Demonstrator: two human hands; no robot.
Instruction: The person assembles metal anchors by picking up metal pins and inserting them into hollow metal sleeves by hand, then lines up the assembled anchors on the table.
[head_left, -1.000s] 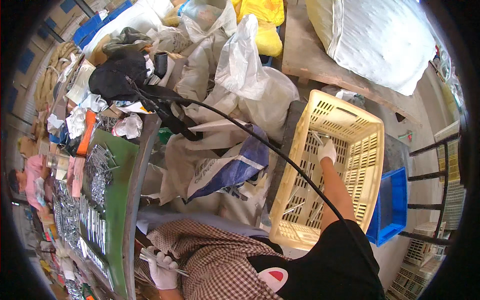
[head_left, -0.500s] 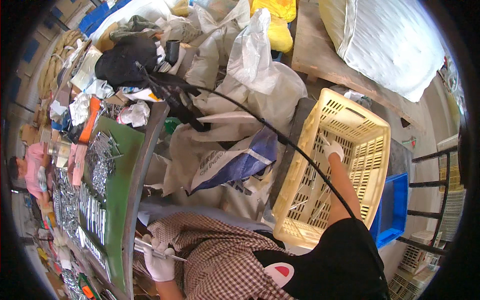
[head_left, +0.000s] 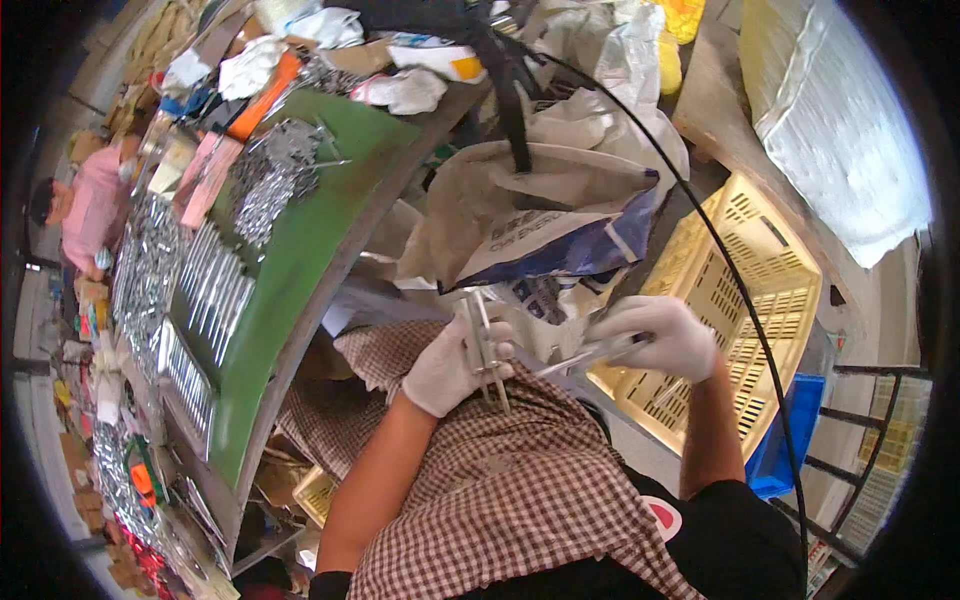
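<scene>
Several slim metal rods [head_left: 483, 335] are clamped in the gloved left hand [head_left: 447, 370], fingers wrapped around them, above the checked apron [head_left: 490, 480]; the gloved right hand [head_left: 660, 335] pinches another metal piece [head_left: 590, 355], its end pointing toward the left one (motion blur hides how many pieces it holds, so I cannot tell). Part of the metalwork looks already ordered: shiny rods lie in neat rows [head_left: 215, 290] on the green sheet [head_left: 345, 190], while a loose heap [head_left: 280, 180] beyond them remains jumbled, and the pieces in both hands are not yet set down. That sheet covers a bench at the person's left, cluttered at its far end with crumpled cloths and an orange strip [head_left: 265, 97]. At the right stands a slotted yellow crate [head_left: 765, 235], with a blue bin [head_left: 790, 430] just beside it. Ahead are a printed woven sack [head_left: 540, 215], a wooden pallet [head_left: 720, 110] and a bulky white sack [head_left: 840, 130]; a co-worker in pink [head_left: 95, 205] sits across the bench.
</scene>
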